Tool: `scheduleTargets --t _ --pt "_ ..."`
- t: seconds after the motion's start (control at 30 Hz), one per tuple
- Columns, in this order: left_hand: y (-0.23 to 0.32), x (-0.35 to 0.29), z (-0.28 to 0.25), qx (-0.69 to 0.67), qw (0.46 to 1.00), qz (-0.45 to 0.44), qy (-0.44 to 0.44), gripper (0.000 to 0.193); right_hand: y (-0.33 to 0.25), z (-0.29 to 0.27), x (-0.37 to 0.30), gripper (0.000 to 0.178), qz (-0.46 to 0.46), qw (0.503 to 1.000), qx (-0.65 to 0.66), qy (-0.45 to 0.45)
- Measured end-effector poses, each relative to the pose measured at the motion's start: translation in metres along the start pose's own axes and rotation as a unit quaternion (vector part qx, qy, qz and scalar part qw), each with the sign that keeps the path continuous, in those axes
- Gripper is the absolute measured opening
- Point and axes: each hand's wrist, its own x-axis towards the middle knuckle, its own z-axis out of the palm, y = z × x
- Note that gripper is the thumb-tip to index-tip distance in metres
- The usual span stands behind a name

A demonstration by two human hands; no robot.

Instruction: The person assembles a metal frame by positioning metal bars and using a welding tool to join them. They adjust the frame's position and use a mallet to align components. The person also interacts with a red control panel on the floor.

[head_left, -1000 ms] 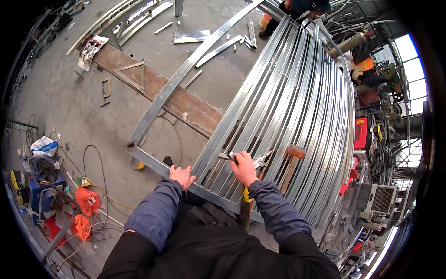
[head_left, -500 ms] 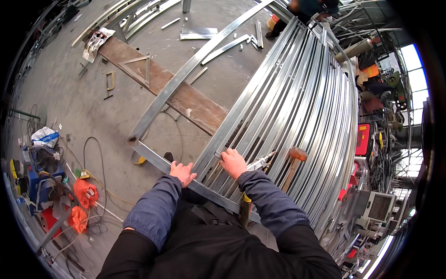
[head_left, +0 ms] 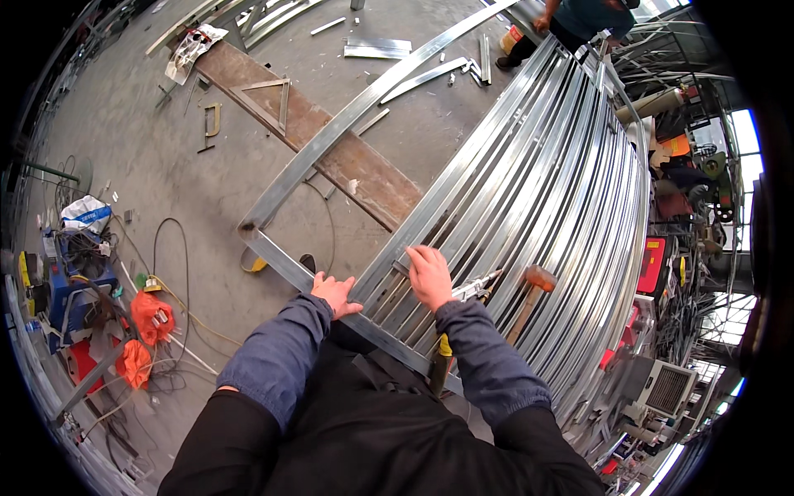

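Observation:
In front of me lies a large metal frame with many parallel silver bars. My left hand rests with its fingers spread on the near rail, by the end of the leftmost bar. Over the left bars, my right hand is closed, its fingertips at a small grey metal piece that sits across a bar. Just right of that hand, silver locking pliers lie on the bars. Farther right lies a mallet with a wooden handle. A yellow-handled tool shows below my right wrist.
A brown steel beam passes beneath the frame's long left rail. A co-worker stands at the far end. Cables, orange bags and a blue machine occupy the left floor. Metal offcuts lie beyond.
The view has shifted, so the scene sits slightly lower and farther right. My right hand stays at the small metal piece, with its knuckles raised more. The co-worker shows more fully.

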Motion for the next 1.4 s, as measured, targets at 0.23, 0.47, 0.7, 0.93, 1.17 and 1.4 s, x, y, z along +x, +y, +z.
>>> scheduleTargets --t 0.23,0.47,0.7,0.93,1.17,1.4 --pt "0.000 0.001 -0.002 0.019 1.000 0.008 0.002 0.106 -0.075 0.027 0.128 0.020 -0.170 0.956 0.000 -0.239" --pt "-0.019 0.009 0.022 0.053 0.994 0.063 0.070 0.093 -0.108 0.132 0.132 0.024 -0.081 0.963 -0.020 -0.256" --pt "-0.002 0.005 -0.010 0.033 0.999 0.034 -0.023 0.096 -0.056 0.121 0.092 0.031 -0.016 0.855 -0.137 -0.500" --pt "-0.023 0.017 0.025 0.074 0.995 0.063 0.006 0.098 -0.110 0.055 0.013 0.033 -0.023 0.976 0.169 -0.133" --pt "0.012 0.004 -0.016 0.047 0.998 0.011 -0.042 0.114 -0.043 -0.045 -0.171 0.046 0.246 0.967 0.062 0.033" --pt "-0.007 0.026 0.008 0.049 0.998 -0.031 -0.028 0.071 -0.009 -0.054 -0.232 0.057 0.397 0.907 -0.003 0.140"
